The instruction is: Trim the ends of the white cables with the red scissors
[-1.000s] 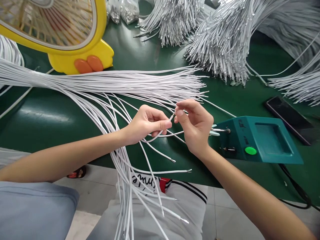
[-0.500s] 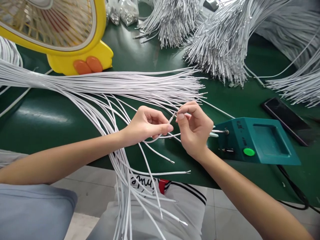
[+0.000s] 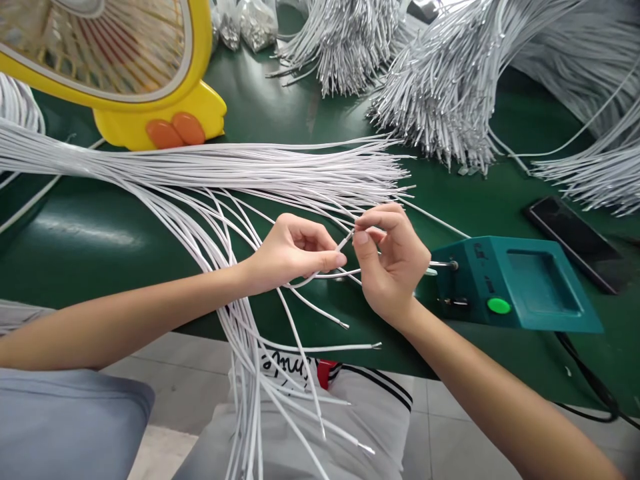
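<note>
My left hand (image 3: 293,252) is closed around one thin white wire (image 3: 345,238), pinching it just behind its bare tip. My right hand (image 3: 393,257) is pinched on the tip of that same wire, thumb and forefinger meeting right beside the left fingers. Both hands hover over the green table (image 3: 100,233), just left of a small teal machine (image 3: 515,283) with a green button (image 3: 499,305). A fan of long white wires (image 3: 250,167) lies across the table behind the hands and spills over the front edge onto my lap.
A yellow duck-shaped fan (image 3: 165,107) stands at the back left. Big heaps of white wires with metal ends (image 3: 440,80) fill the back and right. A dark phone (image 3: 575,240) lies right of the machine, whose black cable (image 3: 590,380) trails off the table edge.
The hands stay together on the wire tip, drifting only slightly; the right hand's fingers have shifted a little on the tip. Nothing was let go.
</note>
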Demonstrator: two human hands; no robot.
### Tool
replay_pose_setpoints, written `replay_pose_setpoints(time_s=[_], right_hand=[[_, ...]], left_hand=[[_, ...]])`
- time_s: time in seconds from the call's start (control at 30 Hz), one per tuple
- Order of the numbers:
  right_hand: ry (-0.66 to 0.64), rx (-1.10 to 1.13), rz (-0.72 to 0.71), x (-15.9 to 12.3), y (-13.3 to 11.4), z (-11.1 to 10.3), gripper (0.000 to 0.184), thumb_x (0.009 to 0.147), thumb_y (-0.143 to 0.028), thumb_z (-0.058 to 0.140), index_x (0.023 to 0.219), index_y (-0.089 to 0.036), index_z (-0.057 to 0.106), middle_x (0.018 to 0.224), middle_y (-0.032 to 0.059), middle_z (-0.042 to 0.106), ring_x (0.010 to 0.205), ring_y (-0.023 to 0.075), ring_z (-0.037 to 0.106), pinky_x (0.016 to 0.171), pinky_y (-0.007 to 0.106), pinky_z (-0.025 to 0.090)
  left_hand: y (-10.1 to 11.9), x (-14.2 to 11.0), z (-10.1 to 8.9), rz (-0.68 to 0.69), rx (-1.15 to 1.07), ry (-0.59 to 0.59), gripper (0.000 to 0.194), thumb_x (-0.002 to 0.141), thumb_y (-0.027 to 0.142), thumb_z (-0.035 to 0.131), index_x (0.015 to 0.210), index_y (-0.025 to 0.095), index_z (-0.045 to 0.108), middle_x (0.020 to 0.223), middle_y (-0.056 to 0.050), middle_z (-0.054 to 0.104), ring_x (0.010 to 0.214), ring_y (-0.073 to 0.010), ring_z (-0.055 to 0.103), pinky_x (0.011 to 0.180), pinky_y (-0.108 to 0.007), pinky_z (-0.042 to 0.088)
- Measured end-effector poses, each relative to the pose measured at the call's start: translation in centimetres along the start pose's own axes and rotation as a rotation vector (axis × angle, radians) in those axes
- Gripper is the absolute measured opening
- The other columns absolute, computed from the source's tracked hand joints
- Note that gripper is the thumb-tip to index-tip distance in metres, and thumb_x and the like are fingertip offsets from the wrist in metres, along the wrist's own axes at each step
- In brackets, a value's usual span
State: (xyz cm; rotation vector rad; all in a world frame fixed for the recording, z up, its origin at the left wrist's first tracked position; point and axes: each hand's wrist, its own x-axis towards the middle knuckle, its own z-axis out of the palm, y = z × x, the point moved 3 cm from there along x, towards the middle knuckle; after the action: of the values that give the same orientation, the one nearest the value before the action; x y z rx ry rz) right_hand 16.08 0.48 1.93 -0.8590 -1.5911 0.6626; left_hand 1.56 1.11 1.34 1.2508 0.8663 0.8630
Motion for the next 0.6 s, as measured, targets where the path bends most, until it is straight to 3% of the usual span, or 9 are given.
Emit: replay_pose_setpoints(time_s=[0.6], right_hand=[[-0.021, -0.055, -0.006, -0.19, 0.25, -0.04, 0.008, 0.085, -0.015, 0.049, 0.079, -0.021, 0.050, 0.074, 0.0014, 0.050, 0.070, 0.0138, 0.048, 0.057, 0.029, 0.043]], left_hand=[[-0.06, 0.03, 0.02, 0.005, 0.011, -0.002, 0.023, 0.063, 0.029, 0.080, 0.062, 0.010, 0.067, 0.051, 0.001, 0.057, 0.041, -0.0050, 0.045, 0.038, -0.016, 0.035]])
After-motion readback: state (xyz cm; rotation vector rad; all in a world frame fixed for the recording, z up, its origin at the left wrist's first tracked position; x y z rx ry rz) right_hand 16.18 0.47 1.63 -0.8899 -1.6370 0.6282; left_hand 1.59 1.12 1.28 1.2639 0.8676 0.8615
